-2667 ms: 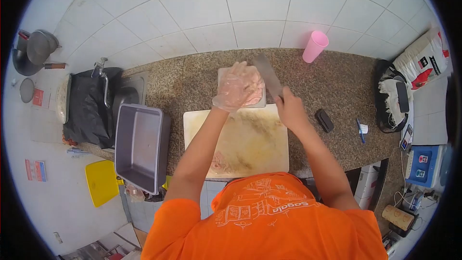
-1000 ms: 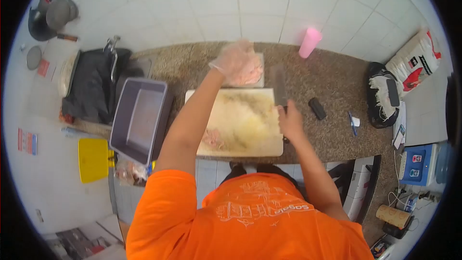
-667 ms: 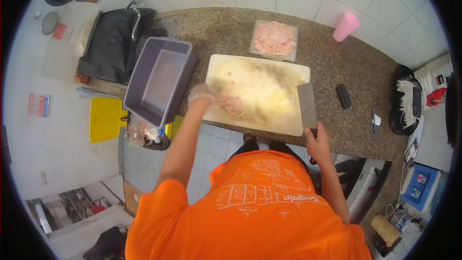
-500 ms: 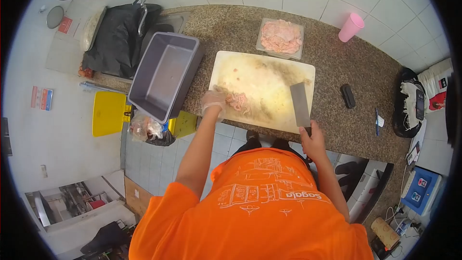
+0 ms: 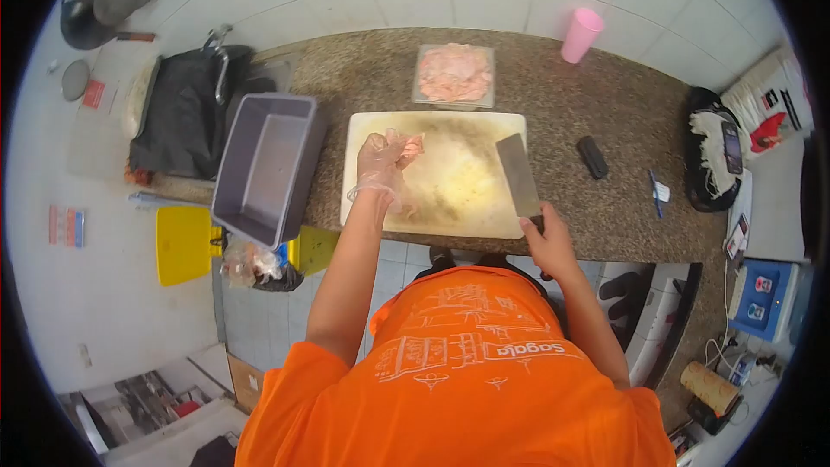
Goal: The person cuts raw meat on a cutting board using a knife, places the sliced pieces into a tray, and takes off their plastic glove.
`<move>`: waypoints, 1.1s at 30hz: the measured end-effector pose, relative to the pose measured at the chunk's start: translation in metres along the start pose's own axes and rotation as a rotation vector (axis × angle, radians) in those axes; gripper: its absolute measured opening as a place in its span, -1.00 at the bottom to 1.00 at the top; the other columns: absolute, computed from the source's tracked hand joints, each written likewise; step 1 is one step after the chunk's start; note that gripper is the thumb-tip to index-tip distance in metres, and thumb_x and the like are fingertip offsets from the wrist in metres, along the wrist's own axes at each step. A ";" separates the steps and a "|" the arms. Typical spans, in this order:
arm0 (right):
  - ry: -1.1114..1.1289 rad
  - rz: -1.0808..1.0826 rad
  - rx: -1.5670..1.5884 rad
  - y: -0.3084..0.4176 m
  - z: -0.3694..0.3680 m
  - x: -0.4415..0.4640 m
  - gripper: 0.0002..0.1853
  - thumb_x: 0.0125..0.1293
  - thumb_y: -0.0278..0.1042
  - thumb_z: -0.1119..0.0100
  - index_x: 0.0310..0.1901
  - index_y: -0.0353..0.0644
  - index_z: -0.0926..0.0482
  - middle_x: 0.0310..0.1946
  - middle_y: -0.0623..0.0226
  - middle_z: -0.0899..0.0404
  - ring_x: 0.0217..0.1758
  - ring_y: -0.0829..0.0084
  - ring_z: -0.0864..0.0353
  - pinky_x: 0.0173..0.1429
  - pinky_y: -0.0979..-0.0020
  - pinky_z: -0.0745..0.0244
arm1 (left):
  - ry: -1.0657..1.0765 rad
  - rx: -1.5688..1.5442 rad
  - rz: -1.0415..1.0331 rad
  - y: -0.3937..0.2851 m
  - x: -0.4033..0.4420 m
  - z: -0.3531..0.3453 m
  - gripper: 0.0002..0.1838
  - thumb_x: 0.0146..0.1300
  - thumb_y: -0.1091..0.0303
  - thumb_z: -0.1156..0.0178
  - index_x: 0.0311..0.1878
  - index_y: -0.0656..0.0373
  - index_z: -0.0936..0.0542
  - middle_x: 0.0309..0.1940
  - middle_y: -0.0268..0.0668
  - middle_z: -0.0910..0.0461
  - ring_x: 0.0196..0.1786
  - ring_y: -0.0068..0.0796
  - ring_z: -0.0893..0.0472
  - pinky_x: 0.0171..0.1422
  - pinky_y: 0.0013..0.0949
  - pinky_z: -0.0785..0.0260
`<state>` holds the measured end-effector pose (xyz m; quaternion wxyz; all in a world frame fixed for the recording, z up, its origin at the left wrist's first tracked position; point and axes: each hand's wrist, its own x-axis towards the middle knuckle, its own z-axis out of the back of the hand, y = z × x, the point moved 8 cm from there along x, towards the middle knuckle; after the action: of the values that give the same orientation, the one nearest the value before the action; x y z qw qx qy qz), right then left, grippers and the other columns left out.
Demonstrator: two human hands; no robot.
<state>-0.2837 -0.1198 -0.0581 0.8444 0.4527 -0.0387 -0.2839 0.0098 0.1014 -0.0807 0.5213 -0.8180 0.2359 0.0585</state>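
My left hand [image 5: 379, 160], in a clear plastic glove, is closed around a piece of raw pink meat [image 5: 414, 148] above the left part of the white cutting board [image 5: 471, 223]. Part of that meat is hidden by the fingers. A small pinkish bit [image 5: 408, 210] seems to lie on the board beside my wrist. Closed round the handle of a cleaver [image 5: 517, 176], my bare right hand [image 5: 551, 240] is at the board's front right corner. The cleaver's broad blade lies over the board's right side. Yellowish-brown stains mark the board.
Behind the board is a clear container [image 5: 494, 97] of raw pink meat [image 5: 454, 72]. A grey-purple tub [image 5: 226, 195] stands to the left, before the black-covered sink [image 5: 181, 117]. Rightward are a pink cup [image 5: 583, 35], a black case [image 5: 593, 157] and a blue pen [image 5: 655, 193].
My left hand has lifted from the board's front left and moved toward the back, with meat in its fingers. My right hand still holds the cleaver in place. The view has shifted slightly.
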 end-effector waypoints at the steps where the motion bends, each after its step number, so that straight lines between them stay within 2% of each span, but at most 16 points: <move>1: -0.012 0.062 -0.056 -0.004 -0.004 0.005 -0.66 0.56 -0.25 -0.19 0.20 -0.27 -0.49 -0.49 0.15 -0.63 -0.59 0.28 -0.63 -0.44 0.20 -0.47 | -0.025 -0.008 0.007 -0.002 -0.011 -0.021 -0.79 0.44 0.62 -0.35 -0.17 0.25 -0.46 -0.12 0.00 -0.67 -0.14 -0.32 -0.74 -0.15 -0.44 -0.65; 2: -0.017 0.083 -0.078 -0.002 -0.006 0.008 -0.67 0.57 -0.24 -0.18 0.19 -0.28 -0.49 -0.47 0.09 -0.64 -0.52 0.18 -0.67 -0.39 0.15 -0.50 | -0.053 -0.015 0.014 0.003 -0.018 -0.034 -0.82 0.44 0.63 -0.33 -0.11 0.26 -0.48 -0.09 0.03 -0.68 -0.12 -0.30 -0.76 -0.13 -0.44 -0.66; 4: -0.021 0.087 -0.087 0.005 -0.014 0.015 -0.68 0.58 -0.23 -0.17 0.16 -0.28 -0.48 -0.41 -0.02 -0.67 -0.38 -0.03 -0.74 -0.27 0.04 -0.54 | -0.073 0.084 0.022 0.065 0.003 -0.019 -0.85 0.41 0.58 -0.37 -0.08 0.23 -0.57 -0.14 -0.01 -0.72 -0.16 -0.32 -0.76 -0.08 -0.44 -0.64; 6: 0.033 0.071 -0.074 0.007 -0.034 0.025 -0.71 0.59 -0.23 -0.15 0.11 -0.28 -0.46 -0.35 -0.12 -0.69 -0.23 -0.21 -0.74 -0.15 -0.08 -0.56 | -0.092 0.437 0.063 0.091 0.002 -0.007 -0.87 0.38 0.48 -0.41 -0.09 0.24 -0.66 -0.12 -0.03 -0.75 -0.14 -0.28 -0.78 -0.05 -0.38 -0.64; 8: 0.133 0.079 -0.075 -0.004 -0.065 0.038 -0.75 0.60 -0.25 -0.13 0.06 -0.27 -0.43 -0.29 -0.20 -0.69 -0.10 -0.35 -0.71 -0.05 -0.19 -0.55 | -0.096 1.041 0.134 0.091 -0.012 0.005 -0.81 0.34 0.34 -0.46 -0.15 0.27 -0.74 -0.02 -0.01 -0.75 -0.09 -0.18 -0.80 -0.06 -0.26 -0.66; 11: 0.195 0.114 -0.286 -0.020 -0.082 0.041 -0.79 0.59 -0.31 -0.11 -0.02 -0.27 -0.37 -0.29 -0.24 -0.69 -0.15 -0.36 -0.69 -0.07 -0.26 -0.54 | -0.034 1.561 -0.301 0.087 -0.007 0.014 -0.71 0.19 0.19 -0.52 -0.18 0.20 -0.77 -0.16 -0.11 -0.77 -0.11 -0.07 -0.76 0.04 -0.09 -0.63; 14: 0.076 0.006 -0.350 -0.035 -0.073 0.045 -0.80 0.58 -0.33 -0.09 -0.04 -0.27 -0.34 -0.32 -0.28 -0.67 -0.19 -0.38 -0.69 -0.11 -0.28 -0.55 | -0.063 1.723 -0.687 0.046 -0.031 -0.018 -0.75 0.19 0.22 -0.45 -0.20 0.21 -0.77 -0.21 0.00 -0.76 -0.08 0.07 -0.73 0.09 0.04 -0.60; 17: 0.140 0.025 -0.341 -0.008 -0.073 0.037 -0.80 0.57 -0.32 -0.08 -0.05 -0.27 -0.34 -0.34 -0.32 -0.66 -0.21 -0.37 -0.70 -0.14 -0.28 -0.57 | 0.195 1.683 -0.592 0.080 -0.008 -0.019 -0.82 0.27 0.29 -0.34 -0.20 0.20 -0.76 -0.20 0.03 -0.74 -0.05 0.09 -0.72 0.14 0.01 -0.59; 18: 0.179 0.001 -0.367 -0.009 -0.080 0.038 -0.80 0.57 -0.33 -0.08 -0.04 -0.28 -0.34 -0.33 -0.33 -0.67 -0.21 -0.37 -0.71 -0.13 -0.28 -0.58 | 0.320 1.642 -0.527 0.090 -0.003 -0.019 -0.87 0.27 0.41 -0.26 -0.20 0.20 -0.74 -0.21 0.00 -0.72 -0.03 0.09 -0.69 0.15 0.00 -0.56; 20: 0.256 -0.047 -0.416 -0.010 -0.098 0.041 -0.80 0.55 -0.34 -0.07 -0.03 -0.28 -0.34 -0.32 -0.34 -0.68 -0.19 -0.37 -0.72 -0.11 -0.28 -0.59 | 0.418 1.556 -0.794 0.117 0.000 -0.011 -0.86 0.27 0.34 -0.31 -0.20 0.20 -0.70 -0.27 -0.02 -0.69 -0.09 0.06 -0.69 0.06 0.01 -0.54; 21: 0.223 -0.009 -0.388 -0.002 -0.104 0.050 -0.81 0.55 -0.35 -0.05 -0.03 -0.29 -0.34 -0.32 -0.34 -0.68 -0.18 -0.37 -0.72 -0.10 -0.28 -0.60 | 0.467 1.507 -0.925 0.127 -0.003 -0.010 -0.83 0.26 0.31 -0.33 -0.20 0.20 -0.68 -0.30 -0.03 -0.67 -0.11 0.05 -0.68 0.02 0.02 -0.53; 24: 0.136 0.103 -0.318 0.024 -0.132 0.101 -0.83 0.55 -0.39 0.02 0.00 -0.32 -0.34 -0.31 -0.35 -0.69 -0.16 -0.39 -0.73 -0.07 -0.28 -0.61 | 0.521 1.415 -0.931 0.112 -0.020 -0.020 -0.91 0.22 0.41 -0.30 -0.25 0.19 -0.66 -0.32 -0.03 -0.67 -0.13 0.05 -0.68 -0.02 -0.01 -0.54; 28: 0.127 0.154 -0.341 0.043 -0.161 0.159 -0.74 0.62 -0.36 0.23 0.12 -0.30 -0.40 -0.19 -0.31 -0.72 -0.12 -0.39 -0.73 0.00 -0.28 -0.59 | 0.473 1.496 -0.771 0.113 -0.015 -0.016 -0.92 0.24 0.47 -0.24 -0.22 0.19 -0.67 -0.25 0.01 -0.70 -0.15 0.06 -0.71 -0.01 0.00 -0.58; 30: 0.147 0.115 -0.328 0.030 -0.147 0.129 -0.79 0.60 -0.35 0.11 0.08 -0.31 -0.36 -0.29 -0.32 -0.70 -0.17 -0.39 -0.73 -0.06 -0.27 -0.60 | 0.357 1.570 -0.656 0.112 -0.004 -0.018 -0.90 0.29 0.46 -0.23 -0.18 0.20 -0.69 -0.19 0.04 -0.73 -0.12 0.08 -0.74 0.05 0.01 -0.60; 33: 0.232 -0.047 -0.331 -0.022 -0.117 0.063 -0.76 0.61 -0.29 0.03 0.08 -0.30 -0.32 -0.35 -0.33 -0.69 -0.20 -0.41 -0.72 -0.11 -0.30 -0.59 | 0.064 1.460 -0.303 0.094 0.014 0.001 -0.83 0.42 0.42 -0.20 -0.04 0.27 -0.67 -0.13 0.08 -0.74 0.00 0.15 -0.73 0.12 0.01 -0.58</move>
<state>-0.2027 -0.0750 -0.1561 0.8991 0.3383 0.1169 -0.2520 -0.0201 0.0652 -0.1638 0.9272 -0.2888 0.1146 -0.2093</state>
